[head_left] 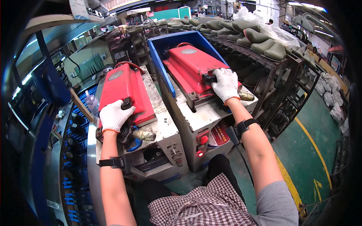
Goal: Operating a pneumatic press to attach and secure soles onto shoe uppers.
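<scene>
Two white machines stand side by side, each topped by a long red cover with an oval plate. My left hand [114,116], in a white knit glove, is closed around the black handle [127,102] at the near end of the left red cover [126,89]. Its thumb points right. On the right red cover [194,62], my gloved right hand [225,84] grips another black handle [208,78]. Both covers look lowered. A worn, tape-wrapped lever end [144,135] juts out below the left cover, and a similar lever end [247,96] pokes out beside my right wrist.
Blue guard panels [166,81] surround the right machine. Its front carries a red switch [203,140] and a lit red button [200,153]. Green boots [273,51] crowd a rack at right. A spray bottle [91,101] stands left, near a line with blue holders [71,196].
</scene>
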Available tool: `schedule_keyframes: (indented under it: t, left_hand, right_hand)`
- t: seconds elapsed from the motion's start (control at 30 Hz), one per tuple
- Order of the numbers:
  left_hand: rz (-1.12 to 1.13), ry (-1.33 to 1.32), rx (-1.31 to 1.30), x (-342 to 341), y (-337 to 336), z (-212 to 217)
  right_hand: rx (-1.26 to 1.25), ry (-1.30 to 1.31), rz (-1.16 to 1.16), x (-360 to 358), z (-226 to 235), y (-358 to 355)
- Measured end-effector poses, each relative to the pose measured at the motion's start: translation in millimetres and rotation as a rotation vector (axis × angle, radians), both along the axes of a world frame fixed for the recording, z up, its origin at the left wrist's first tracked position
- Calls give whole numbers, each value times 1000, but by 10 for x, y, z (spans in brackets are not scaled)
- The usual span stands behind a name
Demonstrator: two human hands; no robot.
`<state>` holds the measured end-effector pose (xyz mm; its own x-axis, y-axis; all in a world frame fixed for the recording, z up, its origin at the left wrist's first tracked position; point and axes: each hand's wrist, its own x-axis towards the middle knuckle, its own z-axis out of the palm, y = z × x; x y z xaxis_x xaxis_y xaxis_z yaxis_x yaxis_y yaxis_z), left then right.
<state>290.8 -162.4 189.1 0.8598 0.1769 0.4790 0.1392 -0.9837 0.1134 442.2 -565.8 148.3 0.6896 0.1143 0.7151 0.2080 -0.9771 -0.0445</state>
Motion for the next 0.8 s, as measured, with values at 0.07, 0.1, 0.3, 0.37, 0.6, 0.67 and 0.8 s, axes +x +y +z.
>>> schedule_keyframes:
  t: [0.07,0.1,0.3,0.37,0.6,0.67,0.8]
  left_hand:
    - [25,-77,49,56,56,-86]
    - [13,-80,49,88,58,-94]
    - [52,-172,114,106,90,-172]
    - [50,-168,113,117,110,-180]
    - [38,-182,108,206,62,-227]
    - [45,-186,136,132,107,-182]
    - [24,-190,115,156,124,-214]
  right_hand:
    - [15,-8,9,-12,6,26]
    - [23,-17,7,-24,23,1]
    - [18,41,0,-9,1,28]
    - [21,56,3,-18,10,27]
    - [16,-4,13,25,-58,-39]
    - [6,-24,28,3,-31,0]
    - [10,17,10,-27,28,3]
